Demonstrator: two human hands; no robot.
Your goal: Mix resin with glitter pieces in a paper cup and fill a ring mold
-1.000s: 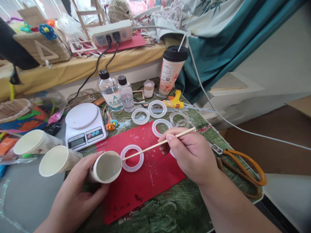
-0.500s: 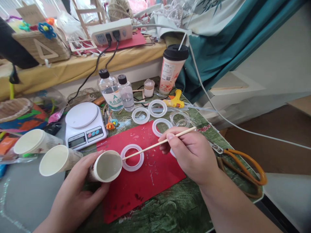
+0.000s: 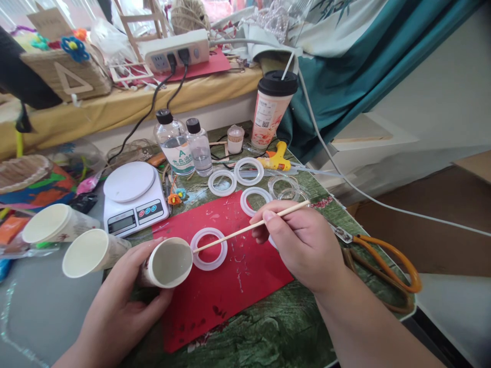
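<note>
In the head view, my left hand (image 3: 126,301) is wrapped round a paper cup (image 3: 171,261), which tilts toward the right over the red sheet (image 3: 245,286). Clear liquid shows inside the cup. My right hand (image 3: 299,240) pinches a thin wooden stick (image 3: 241,231) that slants down to the left. The stick's tip is at the cup's right rim, beside a white ring mould (image 3: 209,249) lying on the sheet. Another ring mould (image 3: 255,201) lies behind my right fingers, and one more is mostly hidden under that hand.
A white digital scale (image 3: 134,197) stands at the left, with two paper cups (image 3: 86,254) nearby. Two capped bottles (image 3: 176,145), a tall drink cup (image 3: 273,112) and a yellow glue gun (image 3: 278,157) stand behind. Orange-handled scissors (image 3: 399,260) lie at the right edge.
</note>
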